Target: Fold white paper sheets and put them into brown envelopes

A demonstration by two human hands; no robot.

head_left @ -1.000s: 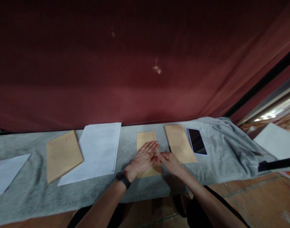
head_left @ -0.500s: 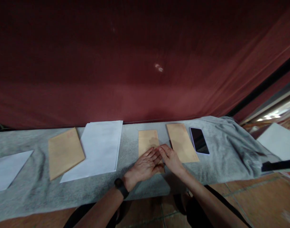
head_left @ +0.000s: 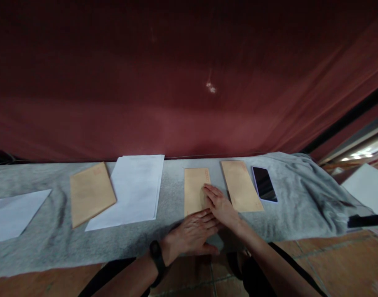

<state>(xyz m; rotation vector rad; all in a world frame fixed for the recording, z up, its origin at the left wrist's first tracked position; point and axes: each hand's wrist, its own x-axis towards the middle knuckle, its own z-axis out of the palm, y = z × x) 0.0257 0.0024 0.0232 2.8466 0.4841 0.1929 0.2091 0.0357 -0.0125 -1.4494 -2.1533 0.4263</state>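
A brown paper envelope (head_left: 195,187) with small red print lies flat in front of me. Across its near end rests my left hand (head_left: 196,232), palm down with fingers stretched out, a dark band on the wrist. My right hand (head_left: 220,207) lies flat on the envelope's right side, fingers extended, its palm edge touching the left fingertips. Both hands cover the lower part of the envelope. Just to the right is a stack of brown envelopes (head_left: 242,185), apart from the right hand.
A phone (head_left: 264,184) lies right of the envelope stack. Left are white paper sheets (head_left: 139,192), partly under another pile of brown envelopes (head_left: 92,192), and more white paper (head_left: 15,212). Grey cloth (head_left: 303,198) covers the table; a red fabric wall (head_left: 189,103) rises behind.
My left hand has slid toward me and turned palm down over the envelope's near edge. My right hand has flattened from a curled pose onto the envelope. The view shifted slightly.
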